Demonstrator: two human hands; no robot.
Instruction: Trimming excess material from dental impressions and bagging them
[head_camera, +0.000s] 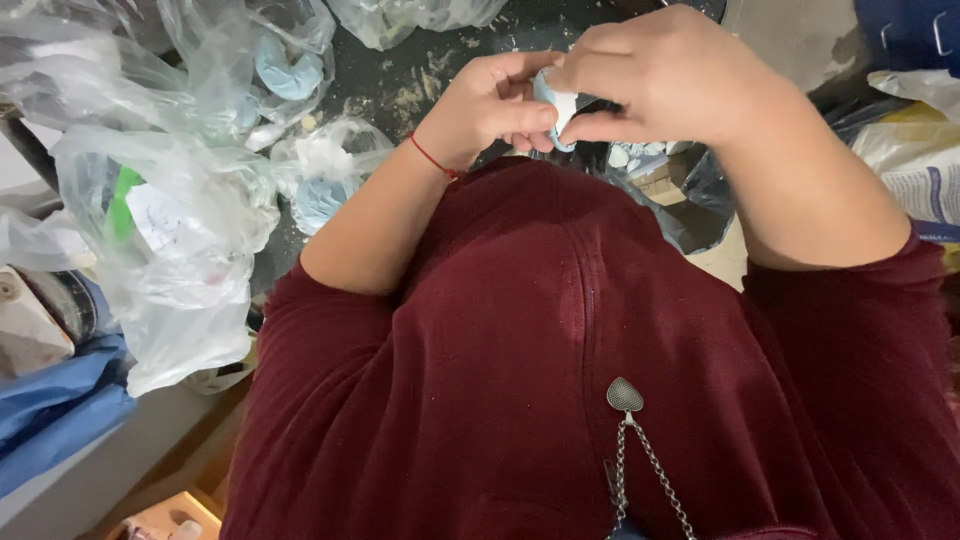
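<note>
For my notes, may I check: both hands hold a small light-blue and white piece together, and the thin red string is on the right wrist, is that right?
Not quite: the head view shows the red string on the left wrist. Left hand and right hand do hold the small light-blue and white piece together.

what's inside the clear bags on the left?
The clear plastic bags hold pale blue lumps, white pieces and something green. Crumpled film hides what lies deeper.
</note>
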